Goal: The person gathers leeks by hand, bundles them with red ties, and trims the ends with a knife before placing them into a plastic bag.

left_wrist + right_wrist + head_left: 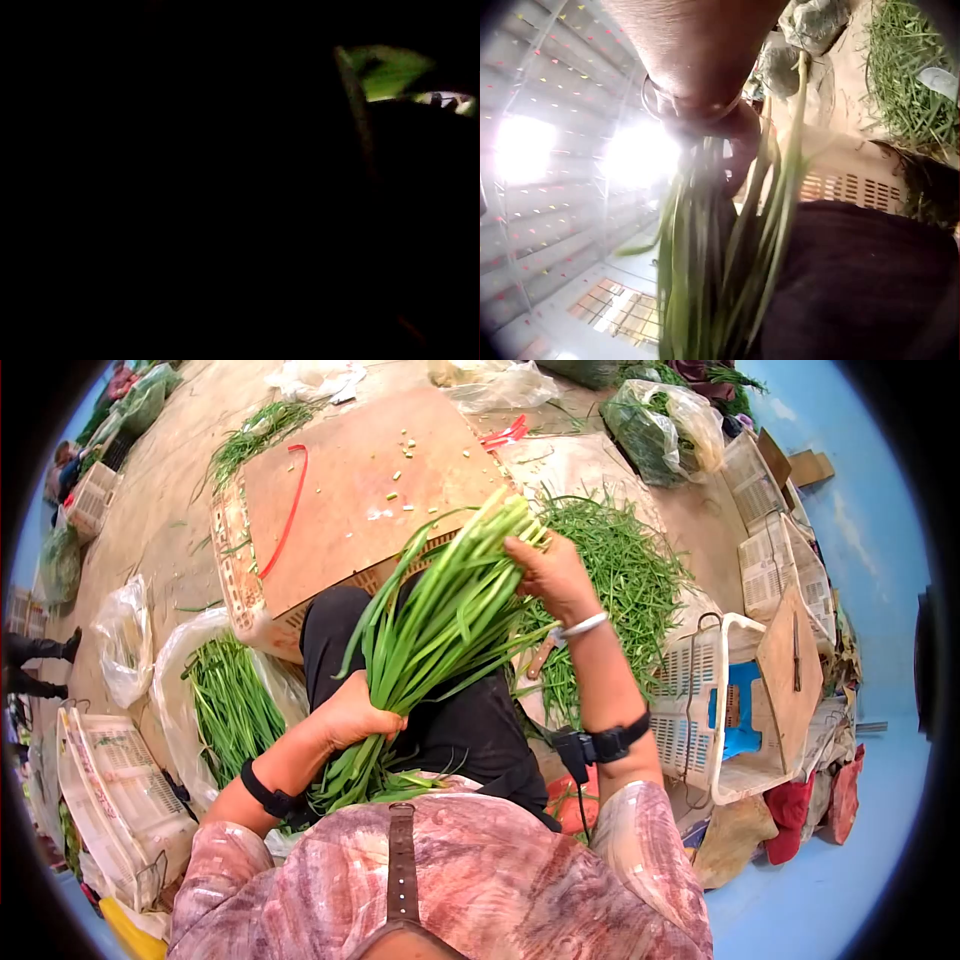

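Observation:
A thick bunch of long green stalks (440, 620) slants across the person's lap in the head view, pale ends at the upper right. The left hand (358, 712) grips its leafy lower part, thumb across the stalks. Near the pale ends the right hand (552, 572) holds the bunch, thumb against it. In the right wrist view the right hand (739, 142) is curled at the top of the stalks (697, 255), which hang down. The left wrist view is almost wholly dark, with a bit of green leaf (390, 71) at the upper right.
A board (360, 480) with cut bits and a red strip lies on a crate ahead. Loose greens (620, 570) are heaped at right, beside a knife (541, 658). A plastic bag of stalks (235, 695) stands at left; a white crate (690, 690) is at right.

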